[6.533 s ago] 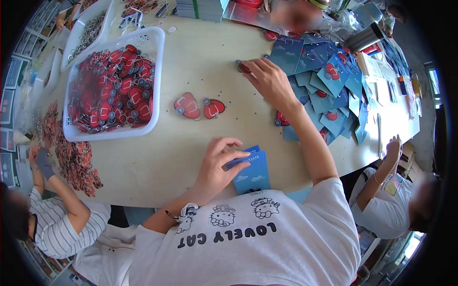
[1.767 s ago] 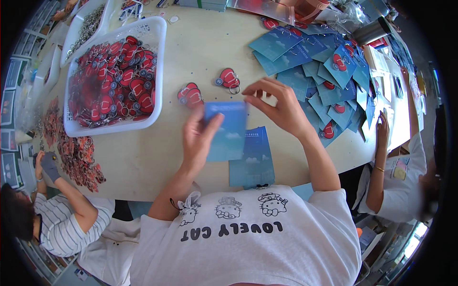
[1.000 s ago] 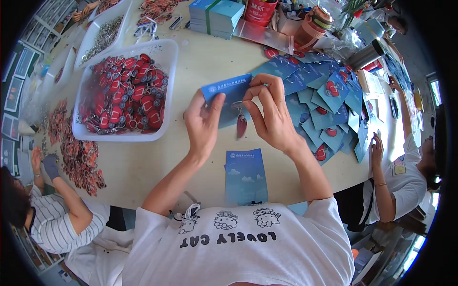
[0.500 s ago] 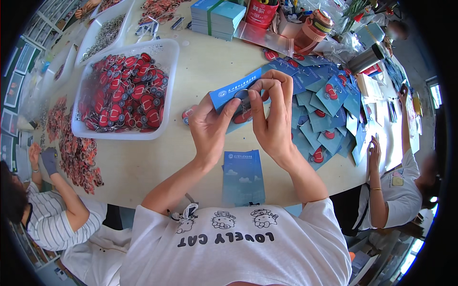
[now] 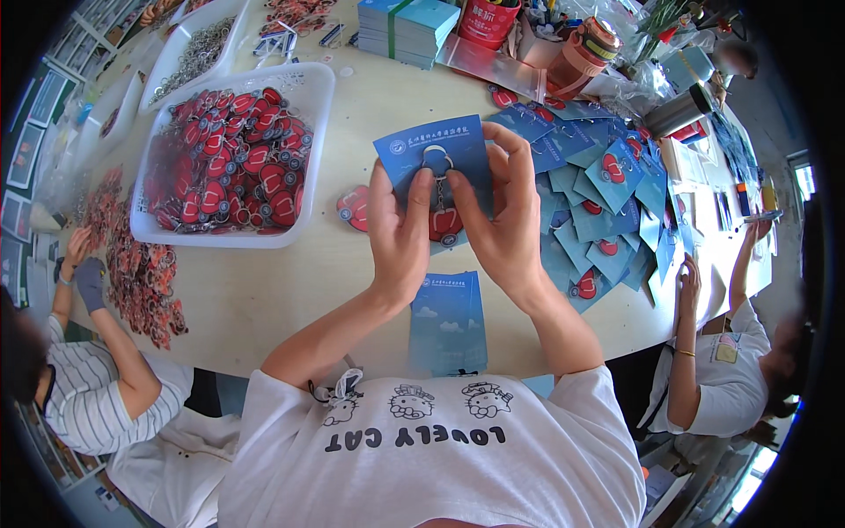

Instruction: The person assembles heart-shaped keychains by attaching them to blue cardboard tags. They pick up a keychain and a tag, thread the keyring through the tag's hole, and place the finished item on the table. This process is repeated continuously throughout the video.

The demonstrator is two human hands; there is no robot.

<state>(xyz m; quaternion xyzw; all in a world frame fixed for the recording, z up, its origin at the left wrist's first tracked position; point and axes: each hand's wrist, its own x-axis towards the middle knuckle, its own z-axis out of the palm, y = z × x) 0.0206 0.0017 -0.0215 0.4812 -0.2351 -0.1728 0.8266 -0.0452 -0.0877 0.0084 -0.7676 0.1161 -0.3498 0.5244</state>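
Observation:
Both my hands hold a blue card upright above the table. A keychain lies against its face, with a silver ring near the top and a red pendant hanging below. My left hand grips the left edge, its thumb pressed beside the ring. On the other side, my right hand has its fingers behind the card and its thumb on the ring's lower part. Beneath my wrists lies a stack of blue cards. Loose red keychains rest just left of my left hand.
A white plastic bin full of red keychains stands at left, with a tray of metal rings behind. Blue cards with keychains are heaped at right. Banded cards and a bottle stand at the back. Co-workers sit on both sides.
The card has turned from tilted and partly folded to facing me flat. My thumbs have come level on the ring, and the red pendant now hangs straight below it.

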